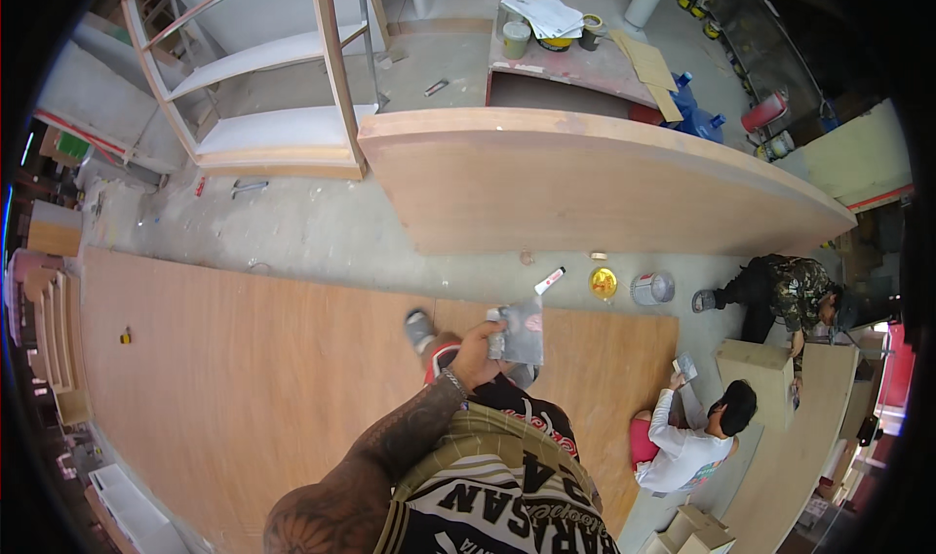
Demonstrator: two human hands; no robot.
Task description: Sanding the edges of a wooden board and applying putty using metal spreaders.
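Observation:
My tattooed left arm reaches in from the lower left, a bracelet at its wrist. My left hand [476, 354] is closed on a flat, grey, squarish putty spreader [524, 334], smeared and with a pinkish patch. It is held up over a large brown plywood sheet [244, 359] lying on the floor. My right hand does not show. Beyond the sheet's far edge lie a white tube [550, 281] with a dark and red end, a round container with yellow contents [603, 283] and an open can [652, 288].
A long curved wooden panel [585, 183] stands on edge ahead. Behind it is a cluttered table [575, 71]; a shelf frame [336, 76] stands far left. At right, a person in white [687, 452] sits with a spreader, and another person [795, 296] bends over boards.

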